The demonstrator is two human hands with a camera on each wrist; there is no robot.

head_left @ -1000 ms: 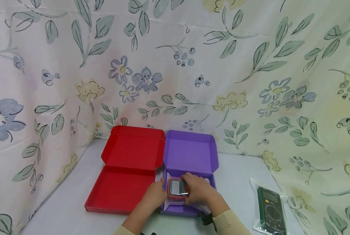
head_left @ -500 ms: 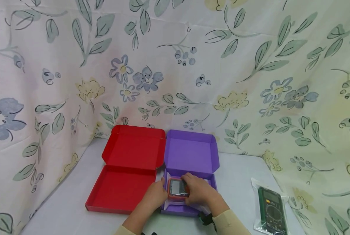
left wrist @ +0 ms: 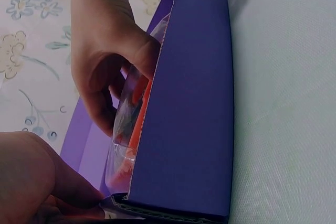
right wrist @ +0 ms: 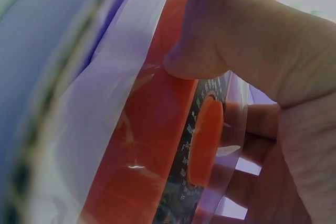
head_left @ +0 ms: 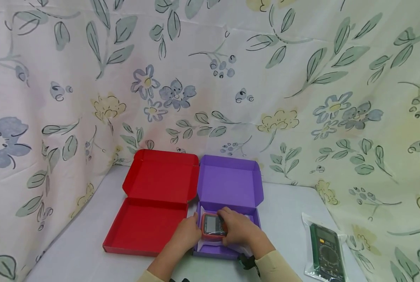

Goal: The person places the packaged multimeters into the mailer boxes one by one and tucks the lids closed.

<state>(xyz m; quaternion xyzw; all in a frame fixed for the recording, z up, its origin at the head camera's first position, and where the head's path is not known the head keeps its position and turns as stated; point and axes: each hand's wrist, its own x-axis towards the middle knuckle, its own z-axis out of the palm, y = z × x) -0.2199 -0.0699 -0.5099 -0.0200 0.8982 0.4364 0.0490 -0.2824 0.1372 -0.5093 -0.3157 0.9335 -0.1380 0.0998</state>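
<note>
Fingers of the right hand (head_left: 239,226) grip the orange meter (head_left: 211,226), lying sideways in the lower-centre purple box (head_left: 215,254), its far end toward the left hand (head_left: 187,234) pinching the box's wall.

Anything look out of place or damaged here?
No clear damage or spill shows. The bagged green meter stands out: it lies askew on the table, while the right hand grips the orange meter in the purple box.

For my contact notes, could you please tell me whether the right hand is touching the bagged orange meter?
Touching. In the right wrist view, the right hand lays its thumb against the bagged orange meter, with no gap visible.
</note>
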